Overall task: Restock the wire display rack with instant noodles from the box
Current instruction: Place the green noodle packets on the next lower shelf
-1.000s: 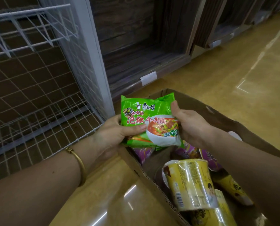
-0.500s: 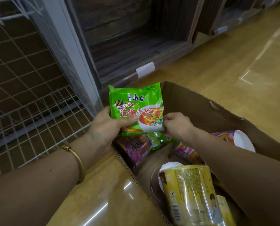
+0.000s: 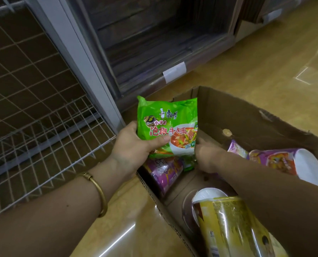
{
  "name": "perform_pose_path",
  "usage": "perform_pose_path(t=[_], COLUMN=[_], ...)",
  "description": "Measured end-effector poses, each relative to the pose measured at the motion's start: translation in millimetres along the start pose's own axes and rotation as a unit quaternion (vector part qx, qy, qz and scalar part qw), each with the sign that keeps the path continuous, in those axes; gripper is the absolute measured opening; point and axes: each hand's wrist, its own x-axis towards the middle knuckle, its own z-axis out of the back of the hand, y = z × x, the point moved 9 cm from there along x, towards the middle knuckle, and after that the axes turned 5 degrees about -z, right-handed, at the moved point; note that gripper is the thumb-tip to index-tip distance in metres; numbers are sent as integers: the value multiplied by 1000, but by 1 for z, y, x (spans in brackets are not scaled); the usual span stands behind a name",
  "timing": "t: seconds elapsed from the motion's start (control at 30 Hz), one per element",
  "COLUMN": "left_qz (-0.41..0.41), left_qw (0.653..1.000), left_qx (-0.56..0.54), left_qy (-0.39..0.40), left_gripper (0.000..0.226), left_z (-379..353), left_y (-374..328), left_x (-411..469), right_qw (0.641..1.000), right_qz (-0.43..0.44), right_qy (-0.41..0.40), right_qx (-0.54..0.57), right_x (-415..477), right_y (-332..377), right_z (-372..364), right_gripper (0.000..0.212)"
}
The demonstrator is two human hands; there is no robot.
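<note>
**A:** Where was the pack (image 3: 166, 125)?

**B:** Upright over the near left corner of the box (image 3: 247, 115). The left hand (image 3: 134, 151) gripped it, thumb across the front and fingers behind.

**A:** And the right hand (image 3: 208, 156)?

**B:** It was at the pack's lower right corner with the knuckles up. Its fingers were tucked under, out of sight. I couldn't tell if it held the pack, something beneath it, or nothing.

**A:** How far along was the restocking?

**B:** Early, I'd say. No noodles showed on the stretch of rack (image 3: 43, 130) in view, just left of the box. The box had purple cups (image 3: 163, 171) and a yellow cup (image 3: 228, 225) lying on their sides. A green edge under the held pack was perhaps a second one.

**A:** So what was left?

**B:** Nearly all of it. This pack hadn't reached the wire yet, and everything in the box had to follow.
</note>
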Motion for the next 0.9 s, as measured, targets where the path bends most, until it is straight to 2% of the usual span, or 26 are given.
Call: perform_pose_path(t=[0.13,0.33,0.4,0.57,0.63,0.7,0.8,0.9], left_qz=[-12,-28,-23,-23,-26,-26,-26,-29], left_qw=[999,993,994,995,994,994,993,992], left_qx=[-34,-91,-89,-84,-88,-95,-101,-104], left_qy=[-26,-68,-58,-43,-52,-57,-61,-70], left_gripper=[71,61,61,61,60,59,59,60], left_z=[3,15,12,6,8,10,11,11], left_y=[2,4,5,5,5,6,5,4], left_x=[1,1,3,6,5,5,5,3], right_qw=[997,990,986,980,984,989,995,987], right_qz=[33,55,66,76,79,91,95,74], right_qy=[-5,31,35,19,0,-24,-30,-59], right_qx=[-65,-129,-152,-183,-159,-115,-4,127], right_x=[18,24,25,32,34,34,29,24], right_y=[3,5,7,15,16,15,7,-6], right_z=[-5,-14,-17,-21,-18,-13,-4,8], right_gripper=[69,121,130,117,93,79,79,68])
